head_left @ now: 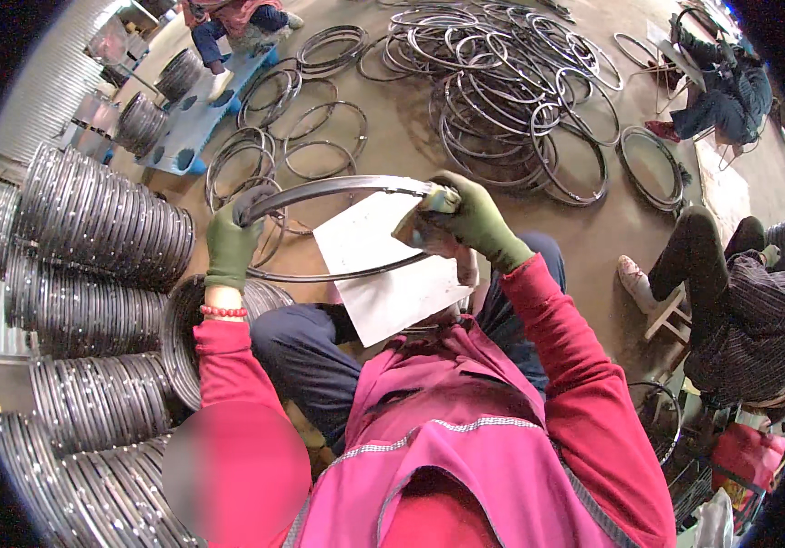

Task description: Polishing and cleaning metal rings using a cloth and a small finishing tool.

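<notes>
A dark metal wheel rim [347,185] is raised in front of me above my lap, tilted so that it looks like a flat oval. My left hand [233,239], in a green glove, is closed round the rim's left side. On the opposite side, my green-gloved right hand [473,219] presses a small rag-like pad [444,197] against the rim. The pad's exact kind is hard to make out. Under the rim, a white sheet [383,310] lies slanted over my knees.
Stacks of rims [109,219] line my left side. A big loose heap of rims [502,82] covers the floor ahead. Behind the stacks is a blue pallet [183,137]. One person [730,320] sits close on the right, another [730,91] farther back.
</notes>
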`<state>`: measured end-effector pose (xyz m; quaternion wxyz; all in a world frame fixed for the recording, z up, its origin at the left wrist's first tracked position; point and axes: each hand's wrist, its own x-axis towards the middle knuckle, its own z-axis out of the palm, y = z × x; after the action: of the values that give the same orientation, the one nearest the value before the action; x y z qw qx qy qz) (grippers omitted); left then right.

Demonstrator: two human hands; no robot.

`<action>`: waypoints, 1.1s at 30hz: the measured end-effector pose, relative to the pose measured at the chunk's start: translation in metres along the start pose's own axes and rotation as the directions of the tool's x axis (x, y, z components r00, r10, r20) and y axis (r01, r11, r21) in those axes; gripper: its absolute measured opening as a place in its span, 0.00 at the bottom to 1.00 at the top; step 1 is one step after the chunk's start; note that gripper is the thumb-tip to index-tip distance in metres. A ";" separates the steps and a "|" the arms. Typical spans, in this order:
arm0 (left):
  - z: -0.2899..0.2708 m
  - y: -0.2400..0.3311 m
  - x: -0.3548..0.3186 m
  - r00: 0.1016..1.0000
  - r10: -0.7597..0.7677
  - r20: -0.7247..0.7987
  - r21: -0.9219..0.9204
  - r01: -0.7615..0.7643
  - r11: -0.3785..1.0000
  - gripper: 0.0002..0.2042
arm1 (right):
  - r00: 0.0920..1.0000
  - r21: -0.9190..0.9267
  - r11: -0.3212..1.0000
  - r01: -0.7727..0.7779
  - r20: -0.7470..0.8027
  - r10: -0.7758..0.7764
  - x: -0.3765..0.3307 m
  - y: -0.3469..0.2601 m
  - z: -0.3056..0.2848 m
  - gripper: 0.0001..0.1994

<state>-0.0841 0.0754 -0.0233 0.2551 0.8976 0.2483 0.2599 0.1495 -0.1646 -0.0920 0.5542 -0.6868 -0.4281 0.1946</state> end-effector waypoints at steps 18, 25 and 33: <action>-0.015 -0.047 -0.010 0.923 -0.328 -0.202 -0.345 0.246 0.906 0.15 | 0.970 0.657 0.719 -0.228 0.089 0.226 0.006 0.114 0.056 0.27; -0.014 -0.060 0.004 0.946 -0.296 -0.129 -0.330 0.240 0.913 0.08 | 0.914 0.682 0.639 -0.356 0.113 0.388 0.005 0.138 0.064 0.23; -0.049 -0.042 0.049 0.770 -0.556 0.314 -0.161 0.620 0.768 0.12 | 0.966 0.797 0.579 -0.172 0.020 0.259 0.002 0.098 0.001 0.10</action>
<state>-0.0902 0.1518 0.0047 0.4662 0.7577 0.4492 0.0818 0.1869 -0.1642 -0.1825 0.7931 -0.4257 -0.1828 0.3954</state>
